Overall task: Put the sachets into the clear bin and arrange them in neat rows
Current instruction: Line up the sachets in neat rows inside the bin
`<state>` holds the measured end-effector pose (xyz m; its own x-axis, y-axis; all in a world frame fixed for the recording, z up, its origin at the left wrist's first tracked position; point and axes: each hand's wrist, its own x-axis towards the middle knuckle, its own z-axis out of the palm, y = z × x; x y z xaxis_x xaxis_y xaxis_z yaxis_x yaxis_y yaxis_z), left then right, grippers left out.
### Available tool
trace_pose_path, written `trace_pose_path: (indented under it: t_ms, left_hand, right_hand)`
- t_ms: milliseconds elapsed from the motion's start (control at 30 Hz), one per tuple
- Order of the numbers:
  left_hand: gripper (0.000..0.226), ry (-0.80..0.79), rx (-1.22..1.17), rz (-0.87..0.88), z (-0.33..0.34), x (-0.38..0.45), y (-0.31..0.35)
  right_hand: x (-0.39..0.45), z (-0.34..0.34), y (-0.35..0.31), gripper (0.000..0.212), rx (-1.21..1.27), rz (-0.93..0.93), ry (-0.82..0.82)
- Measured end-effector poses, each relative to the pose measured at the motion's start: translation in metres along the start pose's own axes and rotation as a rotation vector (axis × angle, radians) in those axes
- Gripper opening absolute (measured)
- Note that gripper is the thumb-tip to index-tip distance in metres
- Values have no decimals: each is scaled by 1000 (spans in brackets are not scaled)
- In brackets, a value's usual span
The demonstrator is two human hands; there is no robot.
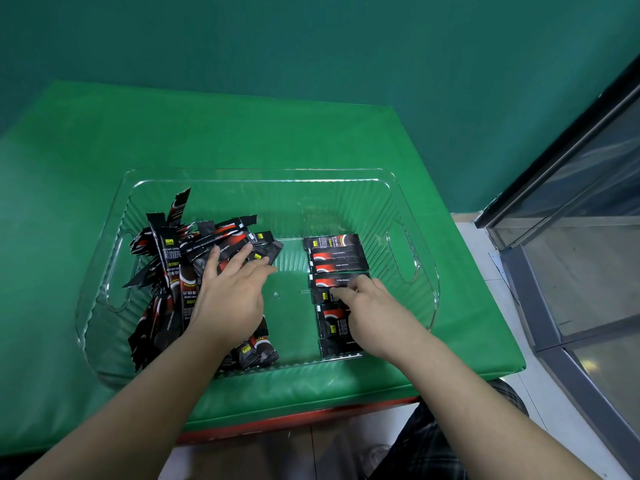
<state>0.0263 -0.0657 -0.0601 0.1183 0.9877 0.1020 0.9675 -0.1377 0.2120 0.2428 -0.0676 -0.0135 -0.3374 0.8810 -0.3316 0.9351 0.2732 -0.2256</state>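
In the head view a clear bin (pixel 256 181) sits at the centre of the frame on a green pad (pixel 104 140); a loose heap of sachets (pixel 180 258) fills its left half, and a neat row of sachets (pixel 337 261) runs down its right half. The left hand (pixel 230 292) lies on the heap with fingers straight and spread, gripping nothing. The right hand (pixel 372 306) rests on the row with fingers bent, seemingly pinching the edge of one sachet, though blur leaves that unsure.
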Motion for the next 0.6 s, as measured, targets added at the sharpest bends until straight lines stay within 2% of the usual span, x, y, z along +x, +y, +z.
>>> trace_pose_path:
  t_ms: [200,367,533,600]
  left_hand:
    - [52,-17,14,-9,-1,0,0]
    - [52,-24,23,-12,-1,0,1]
    - [52,-19,21,2,-1,-1,0]
    - [52,-12,12,3,-2,0,1]
  right_hand:
    - [5,3,1,66,-26,45,-101]
    - [8,0,-3,63,-20,13,-16]
    - [14,3,-3,63,-29,60,-83]
    - [13,4,-4,60,-18,58,-63]
